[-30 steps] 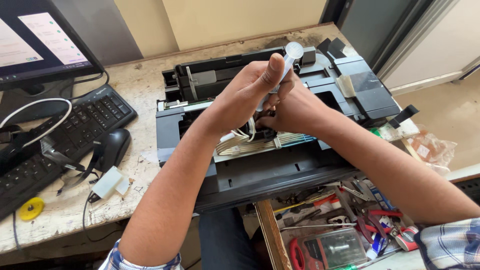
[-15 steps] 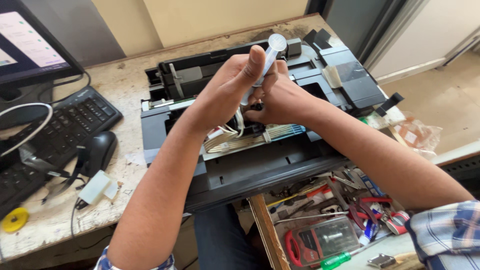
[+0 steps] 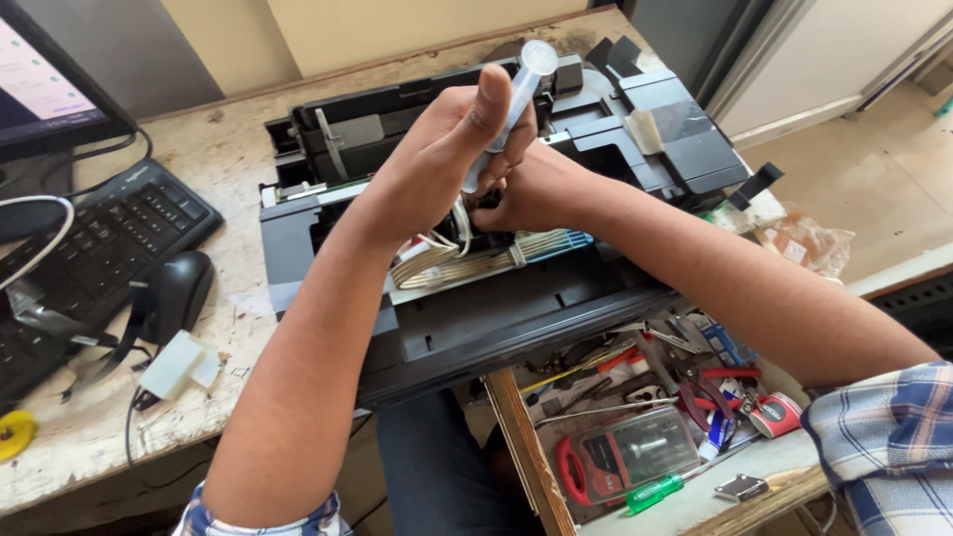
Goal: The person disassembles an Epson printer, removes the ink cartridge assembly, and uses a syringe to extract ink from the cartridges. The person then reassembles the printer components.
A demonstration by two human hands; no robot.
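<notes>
An opened black printer lies on the worn desk with its cover off, showing white ribbon cables inside. My left hand is wrapped around a clear plastic syringe, held upright over the printer's middle, thumb pointing up beside the barrel. My right hand is pressed against the syringe's lower end, down inside the printer by the carriage. The syringe tip is hidden behind my fingers.
A black keyboard, a mouse, a white adapter and a monitor sit at the left. An open drawer of tools, with a green-handled screwdriver, is at the lower right. A crumpled plastic bag lies at the right.
Both hands stay on the syringe over the printer, and the plunger end sits slightly higher. The view has shifted left and downwards, so the monitor and keyboard sit nearer the frame's edge.
</notes>
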